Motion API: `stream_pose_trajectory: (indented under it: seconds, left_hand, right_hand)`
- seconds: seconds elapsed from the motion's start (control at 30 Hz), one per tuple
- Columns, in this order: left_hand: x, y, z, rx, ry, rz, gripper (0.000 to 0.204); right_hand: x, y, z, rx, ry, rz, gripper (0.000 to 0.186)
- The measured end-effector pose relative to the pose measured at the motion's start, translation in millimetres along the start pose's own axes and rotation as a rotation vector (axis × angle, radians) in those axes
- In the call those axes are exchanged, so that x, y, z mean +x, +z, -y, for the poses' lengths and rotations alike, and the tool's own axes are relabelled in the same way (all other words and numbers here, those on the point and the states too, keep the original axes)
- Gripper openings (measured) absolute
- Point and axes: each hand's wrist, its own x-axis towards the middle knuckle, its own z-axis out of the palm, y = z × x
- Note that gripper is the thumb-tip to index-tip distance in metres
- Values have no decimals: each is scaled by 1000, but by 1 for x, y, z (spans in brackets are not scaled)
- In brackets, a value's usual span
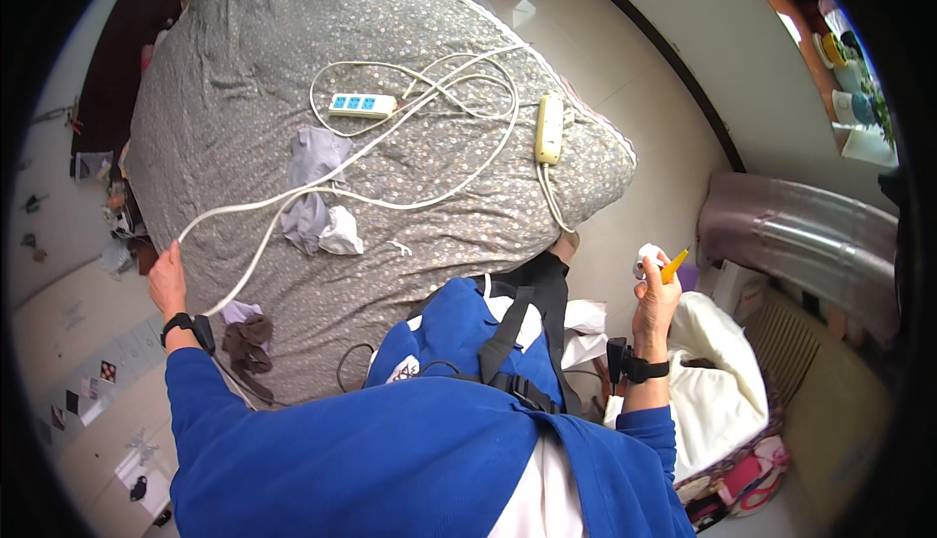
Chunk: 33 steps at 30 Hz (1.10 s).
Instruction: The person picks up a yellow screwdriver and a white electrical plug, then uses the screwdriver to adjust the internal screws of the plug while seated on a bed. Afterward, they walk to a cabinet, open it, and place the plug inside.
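Note:
At the bed's left edge, my left hand (168, 286) is closed on a white cable (252, 205), with the fingertips around its bend. The cable runs in long loops across the bed to a white power strip (361, 105) with blue sockets and toward the far right edge. A second, cream-yellow power strip (549, 130) lies near the right edge, its own cord hanging toward me. Off the bed to the right, my right hand (656, 296) is closed around a small white roll (645, 261) and a yellow, pointed tool (674, 266) with a dark tip. Its exact kind is unclear.
A grey patterned sheet (234, 79) covers the bed. Grey cloths (317, 157), a white crumpled cloth (342, 231) and brown socks (248, 341) lie on it. To my right are a white padded cloth (717, 382), a rolled clear-and-pink sheet (791, 245) and a ribbed panel (783, 343).

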Motion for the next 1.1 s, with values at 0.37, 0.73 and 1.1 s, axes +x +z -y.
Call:
stream_pose_trajectory:
  seconds: [0.37,0.73,1.1]
  left_hand:
    - [-6,106,-257,-538,664,363,43]
    - [-77,108,-383,-349,1267,360,44]
    - [44,236,-478,-571,942,54,41]
  right_hand:
    - [-85,98,-60,96,112,186,45]
    - [-126,118,-125,313,38,160,48]
    - [-52,234,-280,-380,-177,-32,44]
